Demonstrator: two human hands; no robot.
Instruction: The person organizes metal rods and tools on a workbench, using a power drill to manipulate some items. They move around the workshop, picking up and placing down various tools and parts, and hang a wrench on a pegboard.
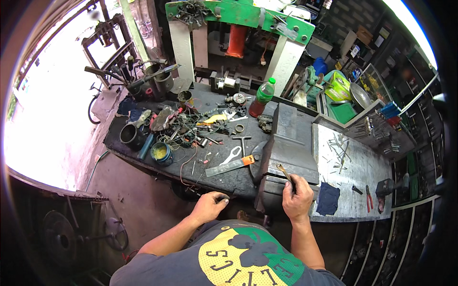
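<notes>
My right hand (297, 200) grips a ring spanner (284, 172), its ring end pointing up and away from me. Both are over the front jaw of a large bench vise (291, 153). In front of my body, at the bench's near edge, is my left hand (211, 205). Its fingers are curled and the thumb meets them; whether something small sits between them is hidden. Left of the vise lie a flat blade in an orange-ended sleeve (230, 166), a flat open-ended wrench (233, 154) and a T-handle tool (242, 143).
Tangled wire and tools (193, 125) cover the dark bench's left half. A bottle of red liquid (262, 98) stands behind the vise. On the metal side table (352, 178) are a dark cloth (328, 198), red-handled pliers (369, 198) and a cordless drill (385, 187). A green press frame (236, 14) rises behind.
</notes>
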